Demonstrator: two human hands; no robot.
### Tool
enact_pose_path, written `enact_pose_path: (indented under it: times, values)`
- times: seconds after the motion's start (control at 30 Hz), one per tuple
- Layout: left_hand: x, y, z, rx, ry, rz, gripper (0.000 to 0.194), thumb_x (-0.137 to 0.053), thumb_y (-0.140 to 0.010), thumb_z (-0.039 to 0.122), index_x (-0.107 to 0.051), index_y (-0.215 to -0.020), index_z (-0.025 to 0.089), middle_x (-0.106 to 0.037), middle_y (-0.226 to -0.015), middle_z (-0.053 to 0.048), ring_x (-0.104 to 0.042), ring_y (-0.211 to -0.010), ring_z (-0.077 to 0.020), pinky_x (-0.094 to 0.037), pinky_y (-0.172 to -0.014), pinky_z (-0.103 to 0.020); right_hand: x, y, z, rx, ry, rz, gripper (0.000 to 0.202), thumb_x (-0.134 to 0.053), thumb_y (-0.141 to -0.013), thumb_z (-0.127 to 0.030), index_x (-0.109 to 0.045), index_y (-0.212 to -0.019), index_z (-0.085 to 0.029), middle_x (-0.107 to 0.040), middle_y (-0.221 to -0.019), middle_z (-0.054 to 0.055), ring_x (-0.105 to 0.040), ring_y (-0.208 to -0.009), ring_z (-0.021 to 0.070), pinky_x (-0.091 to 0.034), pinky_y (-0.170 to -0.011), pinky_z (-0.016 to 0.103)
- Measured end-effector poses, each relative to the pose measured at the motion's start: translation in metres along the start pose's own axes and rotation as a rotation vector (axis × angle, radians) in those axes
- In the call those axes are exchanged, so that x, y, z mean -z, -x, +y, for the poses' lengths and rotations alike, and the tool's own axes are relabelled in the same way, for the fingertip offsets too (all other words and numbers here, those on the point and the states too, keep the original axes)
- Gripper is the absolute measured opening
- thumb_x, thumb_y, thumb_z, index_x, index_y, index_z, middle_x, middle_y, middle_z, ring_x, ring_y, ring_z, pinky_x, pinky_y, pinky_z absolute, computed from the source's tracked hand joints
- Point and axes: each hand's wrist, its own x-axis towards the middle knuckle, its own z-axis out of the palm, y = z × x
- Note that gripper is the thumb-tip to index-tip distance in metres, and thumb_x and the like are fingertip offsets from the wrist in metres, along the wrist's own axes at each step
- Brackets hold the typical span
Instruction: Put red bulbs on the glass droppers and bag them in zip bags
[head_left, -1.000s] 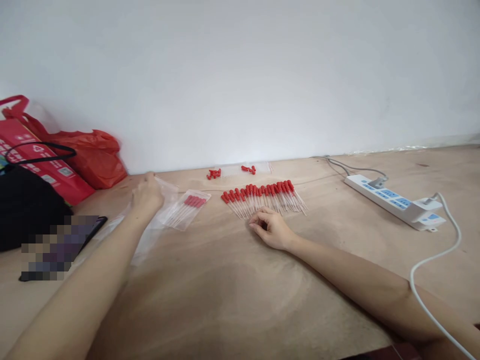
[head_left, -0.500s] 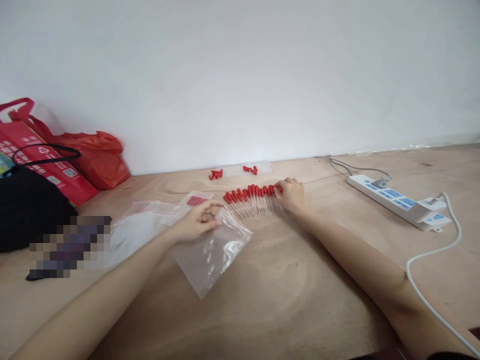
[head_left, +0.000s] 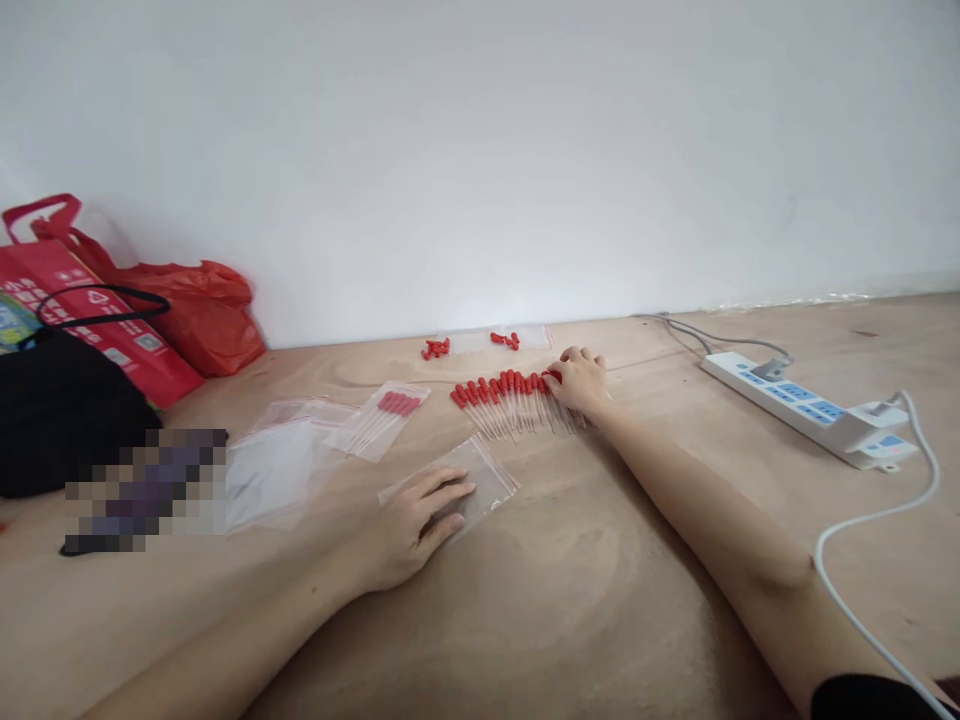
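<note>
A row of droppers point(head_left: 513, 382) with red rubber bulbs and thin clear tubes lies fanned on the wooden table. At the row's right end, my right hand point(head_left: 581, 383) has its fingers closed on a dropper's red bulb; the hand partly hides it. Closer to me, my left hand point(head_left: 424, 520) lies palm down with fingers apart on a clear zip bag point(head_left: 491, 485), covering much of it. To the left is another zip bag point(head_left: 371, 435) with several red-bulbed droppers inside.
More clear bags point(head_left: 274, 470) lie at left, near a black bag point(head_left: 67, 420) and red carrier bags point(head_left: 214, 320). Loose red bulbs point(head_left: 435, 349) and a flat clear bag point(head_left: 472, 340) lie by the wall. A power strip point(head_left: 795, 405) with a white cable point(head_left: 862, 520) is at right.
My left hand has come down towards me, laying the raised clear bag flat on the table, and its fingers have spread. My right hand stays at the row's right end.
</note>
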Motion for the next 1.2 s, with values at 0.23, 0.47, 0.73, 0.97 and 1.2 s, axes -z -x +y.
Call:
enact_pose_path:
  times: [0.23, 0.47, 0.73, 0.97, 1.2]
  values:
    - [-0.004, -0.018, 0.004, -0.119, 0.026, -0.006, 0.033, -0.040, -0.087, 0.026, -0.049, -0.119, 0.022, -0.046, -0.126, -0.007, -0.042, -0.116, -0.0201, -0.037, -0.096, -0.039, -0.002, -0.006, 0.001, -0.168, -0.472, 0.048, 0.014, -0.050, -0.073, -0.023, -0.060, -0.079, -0.016, -0.058, -0.094, 0.011, -0.047, -0.095, 0.0243, -0.033, -0.082, 0.038]
    - [-0.004, -0.028, 0.012, -0.180, 0.047, -0.046, 0.033, -0.042, -0.086, 0.026, -0.050, -0.118, 0.020, -0.047, -0.125, -0.008, -0.043, -0.116, -0.0192, -0.037, -0.096, -0.037, 0.002, 0.022, 0.002, -0.268, -1.032, 0.158, 0.015, -0.037, -0.083, -0.033, -0.042, -0.087, -0.019, -0.055, -0.069, -0.001, -0.052, -0.059, 0.0104, -0.041, -0.055, 0.023]
    - [-0.006, -0.029, 0.009, -0.181, 0.074, -0.049, 0.034, -0.042, -0.087, 0.025, -0.047, -0.120, 0.020, -0.046, -0.126, -0.008, -0.042, -0.116, -0.0195, -0.036, -0.097, -0.037, 0.013, 0.085, -0.016, -0.467, -1.475, 0.208, 0.028, -0.052, -0.073, -0.046, -0.041, -0.077, -0.021, -0.051, -0.062, -0.005, -0.043, -0.045, 0.0063, -0.036, -0.046, 0.020]
    - [-0.005, -0.029, 0.011, -0.166, 0.090, -0.041, 0.035, -0.042, -0.086, 0.026, -0.045, -0.121, 0.022, -0.045, -0.126, -0.008, -0.043, -0.116, -0.0193, -0.037, -0.096, -0.037, 0.014, 0.086, -0.022, -0.484, -1.493, 0.203, 0.030, -0.053, -0.071, -0.048, -0.040, -0.078, -0.021, -0.052, -0.064, -0.005, -0.045, -0.047, 0.0071, -0.037, -0.047, 0.022]
    - [-0.005, -0.028, 0.010, -0.150, 0.082, -0.070, 0.036, -0.041, -0.087, 0.027, -0.043, -0.123, 0.023, -0.044, -0.127, -0.007, -0.041, -0.116, -0.0192, -0.036, -0.097, -0.037, 0.016, 0.083, -0.021, -0.506, -1.500, 0.222, 0.028, -0.053, -0.072, -0.045, -0.039, -0.077, -0.022, -0.051, -0.062, -0.005, -0.046, -0.047, 0.0078, -0.038, -0.047, 0.022]
